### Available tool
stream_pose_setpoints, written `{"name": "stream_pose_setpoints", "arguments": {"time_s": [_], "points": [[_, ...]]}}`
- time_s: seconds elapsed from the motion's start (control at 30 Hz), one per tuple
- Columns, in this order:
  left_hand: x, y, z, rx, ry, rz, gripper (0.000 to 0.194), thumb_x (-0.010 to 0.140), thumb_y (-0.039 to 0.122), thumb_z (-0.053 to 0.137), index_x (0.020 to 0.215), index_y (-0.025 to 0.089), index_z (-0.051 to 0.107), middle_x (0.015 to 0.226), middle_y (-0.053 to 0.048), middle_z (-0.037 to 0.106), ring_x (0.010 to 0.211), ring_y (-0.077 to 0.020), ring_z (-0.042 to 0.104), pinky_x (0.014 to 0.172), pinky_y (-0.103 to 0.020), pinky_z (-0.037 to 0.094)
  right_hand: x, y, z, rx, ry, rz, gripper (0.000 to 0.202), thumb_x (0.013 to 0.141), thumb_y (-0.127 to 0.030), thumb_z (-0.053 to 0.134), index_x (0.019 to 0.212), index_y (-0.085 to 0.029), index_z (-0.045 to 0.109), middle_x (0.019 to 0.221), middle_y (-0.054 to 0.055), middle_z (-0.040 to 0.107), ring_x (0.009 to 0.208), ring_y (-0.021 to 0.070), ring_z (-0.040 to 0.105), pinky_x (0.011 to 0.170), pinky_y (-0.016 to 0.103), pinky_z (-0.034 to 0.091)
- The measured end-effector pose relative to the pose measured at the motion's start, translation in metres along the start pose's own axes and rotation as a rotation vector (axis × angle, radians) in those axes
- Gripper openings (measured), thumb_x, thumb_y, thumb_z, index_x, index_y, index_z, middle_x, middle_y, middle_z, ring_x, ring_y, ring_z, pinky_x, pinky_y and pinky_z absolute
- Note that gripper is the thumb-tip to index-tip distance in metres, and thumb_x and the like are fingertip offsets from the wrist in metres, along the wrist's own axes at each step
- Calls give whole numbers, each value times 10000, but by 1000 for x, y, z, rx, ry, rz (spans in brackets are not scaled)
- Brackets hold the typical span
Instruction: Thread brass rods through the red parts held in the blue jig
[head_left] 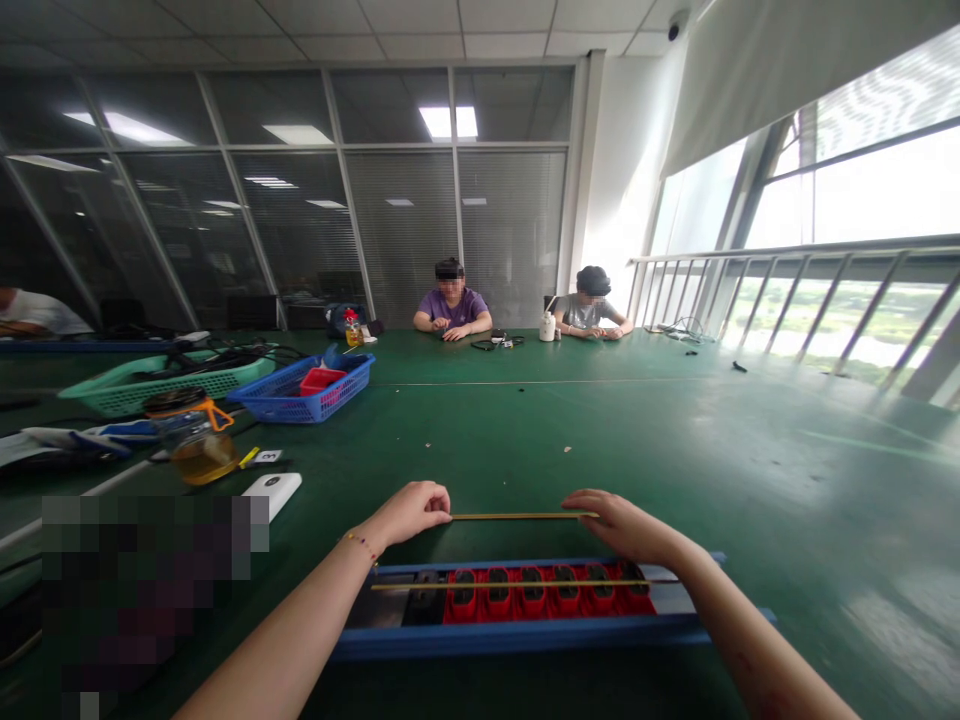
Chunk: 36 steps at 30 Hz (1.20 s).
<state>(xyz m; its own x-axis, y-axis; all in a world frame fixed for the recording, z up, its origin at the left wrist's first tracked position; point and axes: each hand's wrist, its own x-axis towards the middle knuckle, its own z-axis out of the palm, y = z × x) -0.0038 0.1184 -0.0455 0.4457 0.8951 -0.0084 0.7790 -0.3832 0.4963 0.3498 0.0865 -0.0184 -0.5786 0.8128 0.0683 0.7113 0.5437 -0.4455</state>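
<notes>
A thin yellow stick (517,516) spans the gap between my hands, just beyond a blue-edged tray. Its left end is pinched by my left hand (411,512), which wears a beaded bracelet (362,545). The other end lies at the fingers of my right hand (622,525), whose grip is partly hidden. Nearer to me is the blue-edged tray (540,640), holding a row of several red holders (498,603) with black parts in them. A second yellow stick (480,585) lies lengthwise across the holders.
Left on the green table (480,440) are a white power bank (277,495), a jar of amber liquid (196,450), a blue basket (289,400) and a green basket (120,385). Two people (452,305) sit across the table, near a white bottle (547,327).
</notes>
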Motion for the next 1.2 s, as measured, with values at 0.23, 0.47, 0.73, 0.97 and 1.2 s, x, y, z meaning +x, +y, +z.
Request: {"name": "stream_pose_setpoints", "arguments": {"time_s": [0.23, 0.47, 0.73, 0.97, 1.2], "points": [[0, 2, -1, -10, -5, -2, 291, 737, 461, 503, 777, 195, 614, 748, -3, 608, 674, -140, 550, 586, -212, 377, -29, -40, -46, 63, -116, -22, 256, 811, -393, 494, 886, -197, 642, 856, 28, 652, 769, 161, 582, 675, 245, 452], [0, 3, -1, -9, -8, -17, 289, 733, 458, 508, 780, 193, 615, 732, -1, 606, 671, -138, 549, 581, -207, 375, -52, -63, -57, -139, -253, 38, 169, 681, -236, 602, 849, -227, 622, 795, -8, 644, 693, 152, 571, 575, 220, 390], [0, 0, 0, -41, -15, -18, 294, 732, 462, 516, 791, 191, 615, 742, -1, 616, 682, -144, 555, 586, -210, 386, -54, -60, -47, -267, -204, 83, 262, 693, -88, 473, 877, -235, 587, 806, -1, 653, 719, 155, 587, 565, 216, 362], [2, -3, 2, -50, -10, -17, 281, 728, 450, 526, 786, 189, 613, 734, 2, 613, 685, -139, 557, 590, -204, 388, -50, -72, -34, -408, -159, 26, 196, 696, -80, 456, 777, -204, 586, 768, 27, 650, 735, 184, 603, 572, 239, 354], [1, -5, 3, -63, -14, -19, 282, 723, 453, 531, 788, 191, 611, 736, 4, 614, 685, -136, 558, 589, -202, 389, -47, -79, -22, -532, -104, 14, 181, 769, -105, 421, 833, -182, 571, 812, 67, 659, 731, 213, 629, 553, 260, 366]]}}
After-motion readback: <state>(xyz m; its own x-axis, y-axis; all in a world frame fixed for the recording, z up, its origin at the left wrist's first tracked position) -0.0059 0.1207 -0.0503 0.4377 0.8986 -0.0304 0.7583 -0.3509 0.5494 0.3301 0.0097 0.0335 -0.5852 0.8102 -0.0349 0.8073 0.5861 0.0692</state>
